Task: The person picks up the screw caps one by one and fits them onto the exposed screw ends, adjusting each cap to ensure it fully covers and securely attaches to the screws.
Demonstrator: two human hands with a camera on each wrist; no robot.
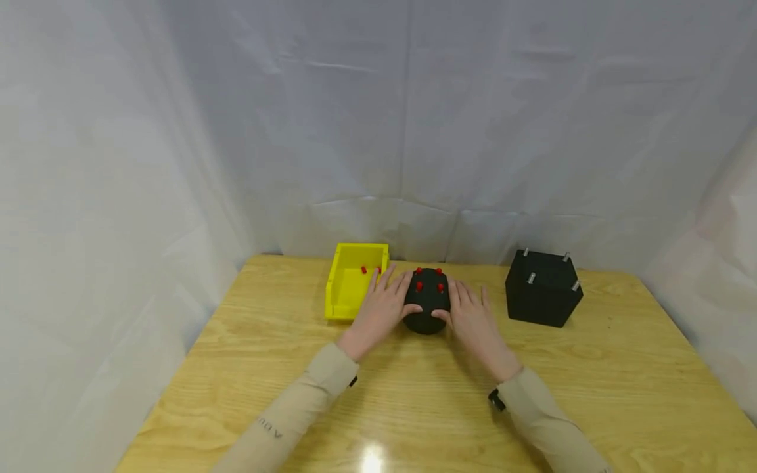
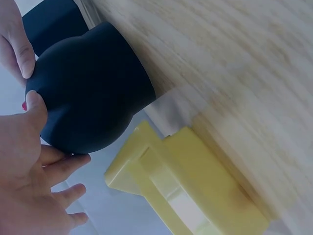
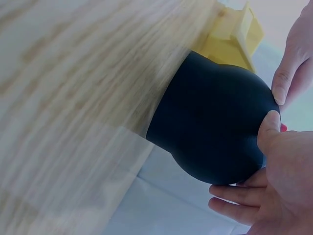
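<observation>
Cupping a black rounded block (image 1: 426,309) from both sides, the left hand (image 1: 380,309) and the right hand (image 1: 473,318) lie at the centre of the head view on the wooden desk (image 1: 414,394). Each grip is spread apart, with straight fingers along the block's flanks and a thumb tip pressed to its near face; neither hand curls round it.

On the left sleeve (image 1: 284,420), low in the frame, small dark letters show, too small to read; nothing else carries writing.

The block stands upright, narrower base on the desk, bulging top upward, and four red pegs (image 1: 429,279) stick up from that top. Its long axis cannot be told from the head view.

Just left of the left hand sits a yellow bin (image 1: 340,289) with red pieces inside. To the right, apart from the hands, stands a black cube (image 1: 543,289) with four metal pins on top.

Both wrist views cut the block's top off behind the thumbs and blur the desk.
</observation>
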